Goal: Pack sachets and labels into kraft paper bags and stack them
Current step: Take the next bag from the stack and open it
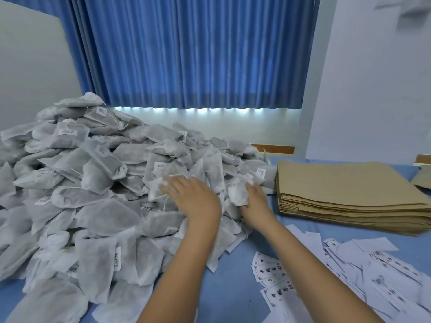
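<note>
Heap of sachets [93, 183], soft white non-woven pouches with grey fill and small barcode tags, slumps over the left of the blue tabletop [233, 264]; my left hand [193, 194] lies on its right slope, fingers straight and spread, holding nothing. Just beside it, my right hand [255, 199] curls round one crumpled white sachet [238, 194] at the heap's edge. Further right sits a flat stack of kraft paper bags [349, 190], matte brown rectangles, and nearer me thin white paper labels [361, 259] with black print lie scattered, overlapping.
</note>
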`<state>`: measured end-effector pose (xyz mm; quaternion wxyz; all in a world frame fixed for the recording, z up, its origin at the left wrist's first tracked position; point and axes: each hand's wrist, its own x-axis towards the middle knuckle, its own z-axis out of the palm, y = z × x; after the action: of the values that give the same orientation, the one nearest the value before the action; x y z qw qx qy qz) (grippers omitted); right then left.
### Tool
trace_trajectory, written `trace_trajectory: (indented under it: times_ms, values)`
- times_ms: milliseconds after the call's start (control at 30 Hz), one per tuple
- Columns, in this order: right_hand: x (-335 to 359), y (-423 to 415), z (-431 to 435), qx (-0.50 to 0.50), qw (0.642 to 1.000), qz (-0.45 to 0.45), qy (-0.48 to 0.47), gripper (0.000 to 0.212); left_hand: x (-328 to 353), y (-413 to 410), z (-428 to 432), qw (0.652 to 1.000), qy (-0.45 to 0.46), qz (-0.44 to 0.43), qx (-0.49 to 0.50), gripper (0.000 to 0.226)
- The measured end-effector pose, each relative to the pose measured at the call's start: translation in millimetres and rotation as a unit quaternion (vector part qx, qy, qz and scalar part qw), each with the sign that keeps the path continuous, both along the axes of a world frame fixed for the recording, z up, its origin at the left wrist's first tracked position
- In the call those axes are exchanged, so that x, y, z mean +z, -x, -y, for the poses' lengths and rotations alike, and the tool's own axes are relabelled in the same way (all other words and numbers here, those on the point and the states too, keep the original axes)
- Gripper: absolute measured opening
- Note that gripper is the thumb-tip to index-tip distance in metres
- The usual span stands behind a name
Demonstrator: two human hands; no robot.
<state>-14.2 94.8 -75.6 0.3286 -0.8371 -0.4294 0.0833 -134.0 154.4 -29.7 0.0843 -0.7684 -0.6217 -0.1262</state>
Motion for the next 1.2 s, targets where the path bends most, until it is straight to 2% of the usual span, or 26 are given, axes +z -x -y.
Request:
trace_trajectory:
  times_ms: [67,100,133,200,267,333,367,467,567,667,733,767,800,867,900,967,1033,1067,1100,1133,1167,1200]
  values:
    - [-1,3,9,0.06,0.998,0.004,0.034,0.072,0,-15,19,0.983,-0.136,0.082,-0.088,0.047]
    - [-1,4,16,0.09,0.996,0.002,0.017,0.069,-5,-25,26,0.964,-0.175,0.105,-0.169,0.048]
    - [-1,2,25,0.108,0.994,-0.003,-0.025,0.06,-13,-35,31,0.944,-0.175,0.114,-0.254,0.046]
    - [0,-10,46,0.067,0.992,-0.005,-0.109,0.048,-36,-48,35,0.93,-0.081,0.109,-0.342,0.041]
    - [1,-37,66,-0.056,0.99,0.09,-0.097,0.052,-58,-53,28,0.942,0.023,0.065,-0.328,0.046]
    - [1,-72,88,-0.167,0.968,0.185,0.007,0.056,-69,-56,25,0.95,0.062,0.015,-0.307,0.051]
    - [2,-87,98,-0.197,0.957,0.199,0.07,0.059,-69,-59,28,0.951,0.064,-0.002,-0.303,0.051]
    - [-5,-115,122,-0.211,0.943,0.187,0.179,0.053,-69,-63,44,0.954,0.057,-0.03,-0.294,0.05]
    - [-14,-118,132,-0.178,0.917,0.299,0.197,0.028,-77,-59,59,0.955,0.018,-0.051,-0.291,0.051]
    - [-13,-109,138,-0.188,0.898,0.347,0.197,0.022,-73,-57,79,0.964,0.035,-0.015,-0.263,0.051]
    - [-9,-105,141,-0.201,0.909,0.327,0.16,0.018,-66,-60,97,0.971,0.029,0.052,-0.233,0.056]
    - [-7,-102,142,-0.201,0.918,0.318,0.129,0.02,-61,-63,107,0.967,-0.012,0.084,-0.24,0.062]
    - [-5,-97,144,-0.201,0.925,0.31,0.089,0.024,-57,-67,117,0.953,-0.07,0.106,-0.273,0.069]
    - [-3,-77,149,-0.186,0.931,0.313,-0.01,0.024,-54,-77,130,0.901,-0.157,0.117,-0.386,0.074]
    - [-1,-66,152,-0.152,0.939,0.306,-0.037,0.022,-54,-82,135,0.885,-0.163,0.106,-0.422,0.069]
    - [-1,-46,161,-0.019,0.969,0.24,-0.056,0.018,-60,-84,137,0.89,-0.091,0.107,-0.433,0.048]
    - [-4,-32,178,0.072,0.99,0.079,-0.087,0.015,-69,-79,125,0.894,-0.063,0.157,-0.414,0.028]
    - [-7,-32,185,0.041,0.992,0.028,-0.117,0.017,-72,-74,117,0.887,-0.061,0.181,-0.42,0.026]
    - [-10,-38,193,-0.034,0.987,0.023,-0.156,0.023,-73,-68,109,0.872,-0.064,0.212,-0.436,0.03]
    - [-11,-45,203,-0.139,0.975,0.049,-0.165,0.031,-72,-63,101,0.852,-0.072,0.255,-0.451,0.037]
    - [-12,-53,214,-0.24,0.958,0.038,-0.155,0.044,-72,-58,96,0.832,-0.078,0.302,-0.46,0.043]
    - [-7,-61,221,-0.303,0.938,-0.047,-0.16,0.055,-68,-53,92,0.807,-0.079,0.352,-0.467,0.043]
